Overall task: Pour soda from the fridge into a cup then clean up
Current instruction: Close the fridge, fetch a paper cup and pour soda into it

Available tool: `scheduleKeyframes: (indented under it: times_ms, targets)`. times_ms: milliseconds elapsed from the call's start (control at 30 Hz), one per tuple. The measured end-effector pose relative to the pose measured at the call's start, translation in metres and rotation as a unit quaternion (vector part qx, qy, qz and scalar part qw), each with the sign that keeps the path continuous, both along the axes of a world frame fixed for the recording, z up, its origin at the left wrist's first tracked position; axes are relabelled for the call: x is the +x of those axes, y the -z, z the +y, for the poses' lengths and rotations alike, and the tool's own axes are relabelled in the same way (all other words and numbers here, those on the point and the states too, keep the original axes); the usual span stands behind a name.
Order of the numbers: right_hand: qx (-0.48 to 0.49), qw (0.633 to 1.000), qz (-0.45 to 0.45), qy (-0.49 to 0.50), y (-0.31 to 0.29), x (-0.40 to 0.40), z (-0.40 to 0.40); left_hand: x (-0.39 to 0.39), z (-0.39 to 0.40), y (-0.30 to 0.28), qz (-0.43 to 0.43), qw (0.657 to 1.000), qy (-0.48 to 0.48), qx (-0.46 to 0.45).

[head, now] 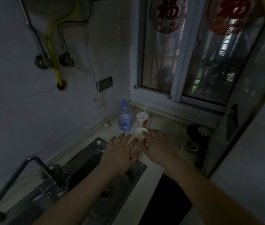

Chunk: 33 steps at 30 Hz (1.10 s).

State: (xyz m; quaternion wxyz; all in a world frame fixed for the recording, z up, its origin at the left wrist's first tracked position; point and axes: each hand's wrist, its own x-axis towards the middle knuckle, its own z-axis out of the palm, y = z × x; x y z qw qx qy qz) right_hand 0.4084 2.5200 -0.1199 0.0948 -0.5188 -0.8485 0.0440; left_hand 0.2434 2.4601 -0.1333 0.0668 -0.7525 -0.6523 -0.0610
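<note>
A white paper cup (138, 133) with red print stands on the pale counter (153, 161) between sink and stove. My right hand (158, 144) reaches in from the right with straight fingers; the index finger lies at the cup's rim and the thumb against its side. My left hand (122, 148) hovers flat with spread fingers just left of the cup, over the sink's far corner, and holds nothing. No soda bottle is in view.
A clear water bottle (125, 119) with a blue cap and a red-and-white cup with a straw (142, 119) stand behind the cup. The steel sink (96, 179) and faucet (36, 172) lie at the left, a gas stove (193, 138) at the right. A white cable (98, 101) hangs down the wall.
</note>
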Motion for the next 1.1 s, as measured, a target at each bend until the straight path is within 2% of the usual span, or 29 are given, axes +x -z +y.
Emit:
scheduleKeyframes:
  times_ms: [267,633,800,900,1100]
  targets:
    - [-0.050,0.998,-0.025,-0.033,0.051,-0.001,0.116,-0.005,0.082,0.036,0.001,0.996,-0.064,-0.060]
    - [-0.107,0.992,-0.053,-0.043,0.123,-0.026,0.218,0.001,0.128,0.083,-0.053,0.986,-0.111,-0.109]
    - [-0.151,0.985,-0.071,-0.046,0.148,-0.035,0.241,-0.003,0.132,0.099,-0.109,0.982,-0.129,-0.084]
    - [-0.175,0.981,-0.062,-0.050,0.158,-0.039,0.246,-0.008,0.130,0.103,-0.119,0.975,-0.150,-0.115]
    - [-0.144,0.987,-0.051,-0.044,0.166,-0.047,0.248,-0.015,0.123,0.106,-0.154,0.959,-0.184,-0.152]
